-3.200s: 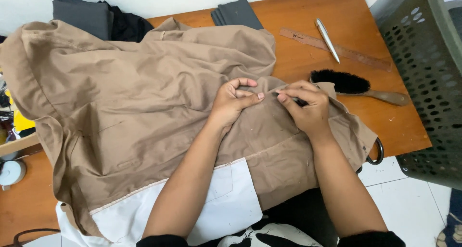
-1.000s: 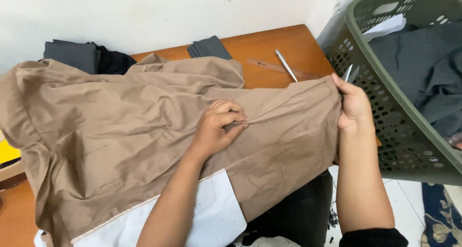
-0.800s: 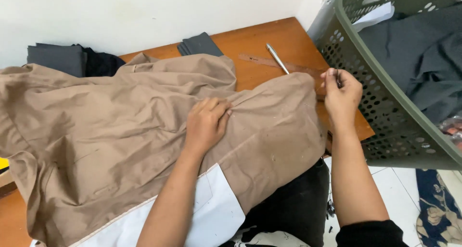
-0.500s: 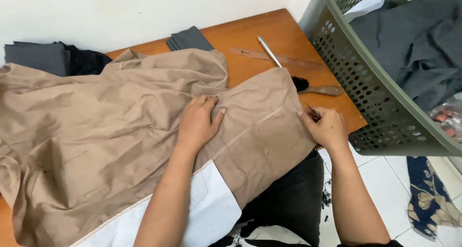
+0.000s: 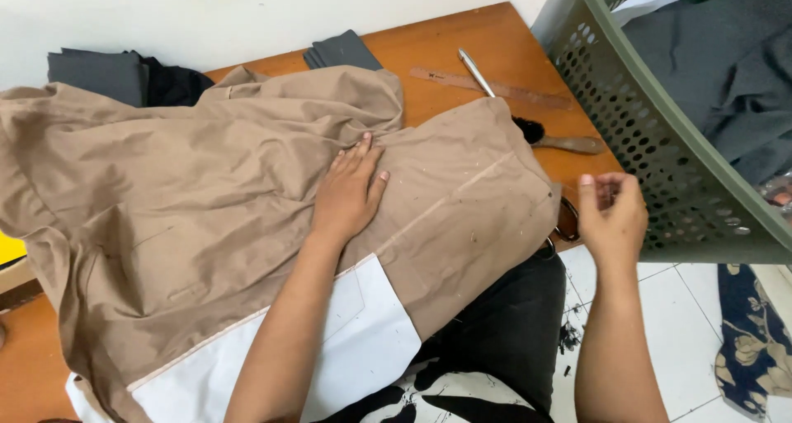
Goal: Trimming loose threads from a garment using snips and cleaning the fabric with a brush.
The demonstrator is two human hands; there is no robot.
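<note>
Left hand (image 5: 351, 188) flat, fingers spread, on creased tan woven garment (image 5: 206, 200) covering wooden worktop (image 5: 437, 56). Right hand (image 5: 612, 213) at 3 o'clock, loosely curled, empty, beside perforated green plastic basket (image 5: 660, 159).

Tan garment (image 5: 206, 200) with white lining panel (image 5: 363, 349), orange-brown wooden table (image 5: 462, 48), olive-green perforated basket (image 5: 660, 143) holding dark grey cloth (image 5: 726, 60).
</note>
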